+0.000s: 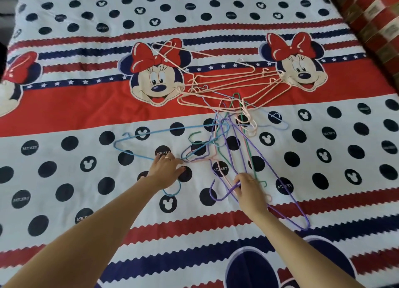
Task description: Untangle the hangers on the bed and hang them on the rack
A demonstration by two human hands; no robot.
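The bed (pixel 64 119) lies flat and open on its left half, so hands can slide in there unhindered. The middle and right are crossed by a tangle of hangers (pixel 226 115): pale pink ones (pixel 226 80) piled farther back, with blue (pixel 172 130), green (pixel 248 149) and purple (pixel 269 175) wires overlapping nearer. Bare sheet shows right of the purple loop and along the near edge. A checkered cushion (pixel 371 18) borders the far right corner.
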